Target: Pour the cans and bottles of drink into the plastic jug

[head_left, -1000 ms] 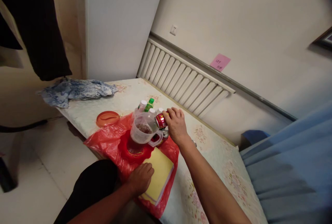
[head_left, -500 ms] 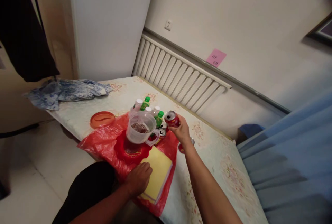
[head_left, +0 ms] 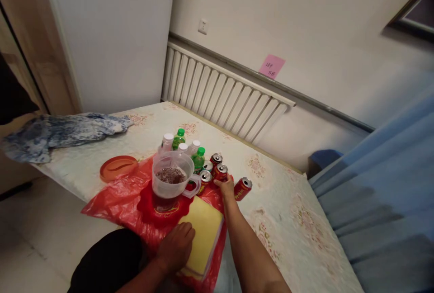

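Note:
My right hand (head_left: 226, 189) is wrapped round a red drink can (head_left: 220, 172) that stands upright in a cluster of cans. Beside it are another red can (head_left: 216, 159) at the back and an opened can (head_left: 205, 181) at the front. A separate red can (head_left: 243, 188) stands right of my wrist. My left hand (head_left: 176, 244) rests with curled fingers on the left edge of a yellow notebook (head_left: 204, 234). Left of the cans, a clear plastic jug (head_left: 169, 189) with foamy dark liquid sits on a red scalloped dish (head_left: 146, 205).
Green-capped bottles (head_left: 198, 161) and white-capped bottles (head_left: 167, 142) crowd behind the jug. An orange lid (head_left: 117, 167) lies to the left, partly by the red plastic bag (head_left: 111, 202). Blue-white cloth (head_left: 74, 132) lies on the floral tablecloth (head_left: 291, 202). A radiator (head_left: 217, 89) lines the wall.
My right hand has lowered the can from a tilted, raised pose to upright among the other cans. The left hand stays on the notebook. The view has shifted.

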Motion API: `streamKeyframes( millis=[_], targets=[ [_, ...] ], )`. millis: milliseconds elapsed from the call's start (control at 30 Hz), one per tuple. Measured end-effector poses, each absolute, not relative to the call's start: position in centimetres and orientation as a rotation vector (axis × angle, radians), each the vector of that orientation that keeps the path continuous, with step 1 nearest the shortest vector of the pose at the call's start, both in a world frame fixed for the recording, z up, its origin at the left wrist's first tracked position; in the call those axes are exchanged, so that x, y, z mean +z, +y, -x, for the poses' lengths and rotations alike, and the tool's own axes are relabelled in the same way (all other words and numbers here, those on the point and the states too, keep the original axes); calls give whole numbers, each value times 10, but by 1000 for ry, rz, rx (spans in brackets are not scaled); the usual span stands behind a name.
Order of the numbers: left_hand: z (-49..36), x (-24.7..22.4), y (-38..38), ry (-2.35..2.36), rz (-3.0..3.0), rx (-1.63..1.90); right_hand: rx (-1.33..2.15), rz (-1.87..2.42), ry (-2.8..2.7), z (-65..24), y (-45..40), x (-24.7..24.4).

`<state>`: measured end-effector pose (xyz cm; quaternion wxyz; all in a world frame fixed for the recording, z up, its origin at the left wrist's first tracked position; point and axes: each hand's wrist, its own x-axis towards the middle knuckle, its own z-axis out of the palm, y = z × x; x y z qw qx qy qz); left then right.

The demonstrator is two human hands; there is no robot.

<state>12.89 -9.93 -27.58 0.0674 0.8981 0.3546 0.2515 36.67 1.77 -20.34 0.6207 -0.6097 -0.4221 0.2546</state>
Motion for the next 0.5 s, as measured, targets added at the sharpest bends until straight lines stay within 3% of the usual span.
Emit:
streamKeyframes(
  millis=[267, 500],
  targets=[
    [-127, -274, -97, 1032, -2759, 781, 357, 1568, -874, -363, 1, -225],
    [-125, -272, -95, 996, -2761, 863, 22, 1671, -668, -425, -67, -229]
  ],
)
